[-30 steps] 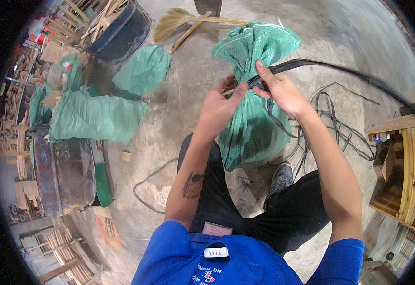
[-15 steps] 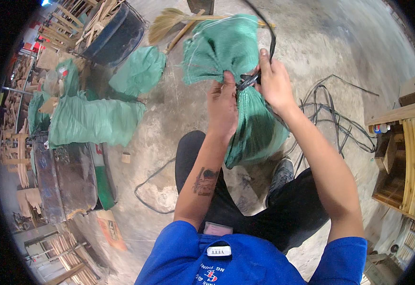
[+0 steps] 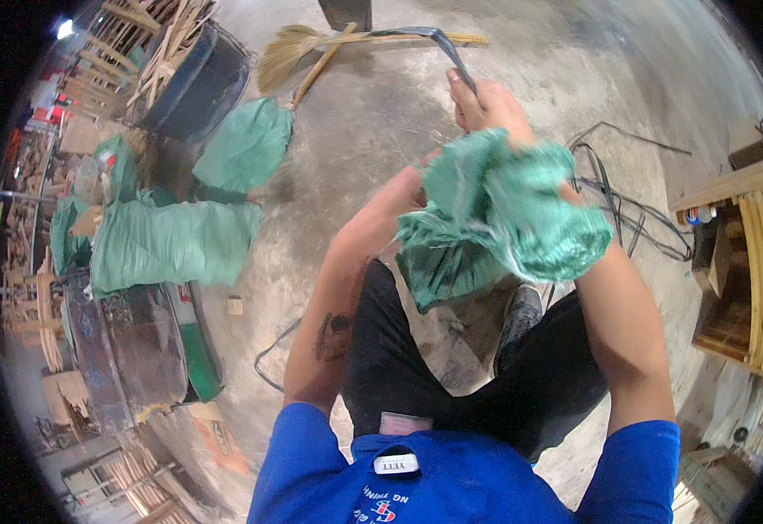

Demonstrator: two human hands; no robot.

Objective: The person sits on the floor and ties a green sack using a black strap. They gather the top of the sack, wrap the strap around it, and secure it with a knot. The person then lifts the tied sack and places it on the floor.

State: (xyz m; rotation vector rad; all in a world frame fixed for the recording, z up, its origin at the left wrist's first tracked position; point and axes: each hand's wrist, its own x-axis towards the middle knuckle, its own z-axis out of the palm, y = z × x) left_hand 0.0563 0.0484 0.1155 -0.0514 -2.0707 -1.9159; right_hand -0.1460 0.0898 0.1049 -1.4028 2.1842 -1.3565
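A green woven sack (image 3: 451, 271) stands on the floor between my legs. Its loose top (image 3: 504, 201) is flopped toward me, blurred by motion, and covers the neck. Beyond that top, my right hand (image 3: 490, 109) is closed on a black strap (image 3: 447, 51), whose end sticks up and bends off to the left. Reaching in from the left, my left forearm (image 3: 359, 227) goes behind the sack's top. The fingers of that hand are hidden there, so whether they hold anything does not show.
More black strap (image 3: 608, 188) lies in loose loops on the floor at right. Other green sacks (image 3: 176, 244) lie at left, near a dark tub (image 3: 198, 87) of wood strips. A straw broom (image 3: 290, 57) lies at the far side; a wooden crate (image 3: 731, 306) stands far right.
The sack's top has flopped from the far side toward me, over the neck. My right hand has moved up and away with the strap. My left hand has gone behind the sack's top.
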